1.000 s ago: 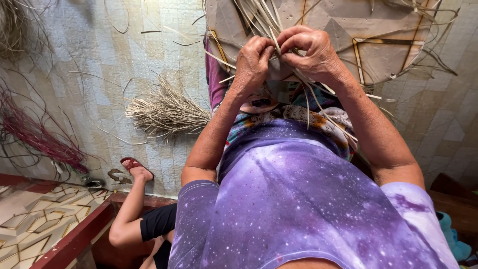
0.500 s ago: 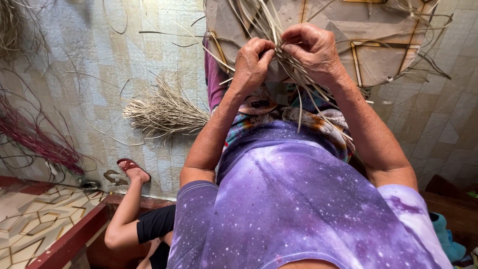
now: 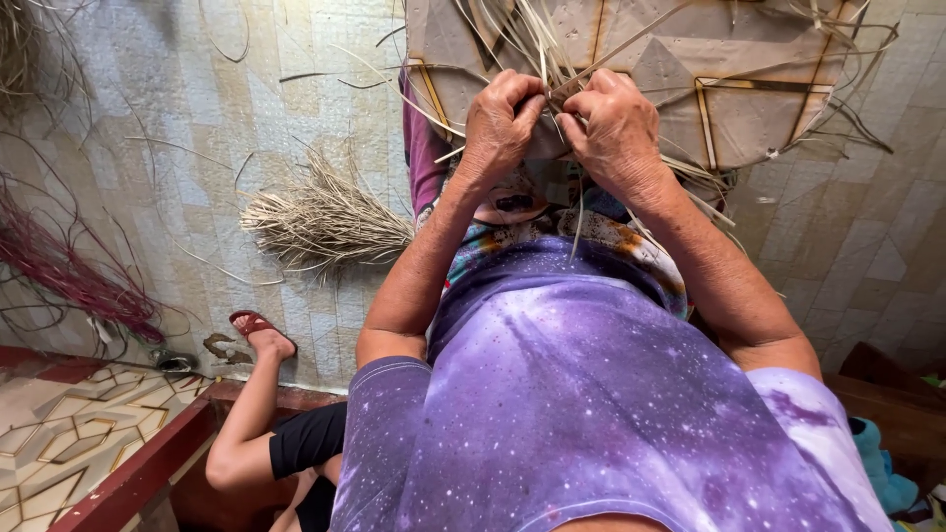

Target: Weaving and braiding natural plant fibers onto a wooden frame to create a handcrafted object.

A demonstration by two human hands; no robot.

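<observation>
- Against the tan board (image 3: 749, 108) over the lap, the left hand (image 3: 501, 123) and right hand (image 3: 616, 123) meet, knuckles nearly touching, fingers clamped on pale straw strips (image 3: 537, 44).
- Doing it well likely means keeping the strips taut and flat, pinched close to the crossing.
- Loose ends fan upward; separating them would avoid tangles.
- Spare straw bundle (image 3: 320, 222) lies on the floor (image 3: 197, 118).

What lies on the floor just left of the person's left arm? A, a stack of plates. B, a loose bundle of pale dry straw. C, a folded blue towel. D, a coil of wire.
B: a fanned bundle of pale straw lies on the tiled floor, left of the left arm.
</observation>
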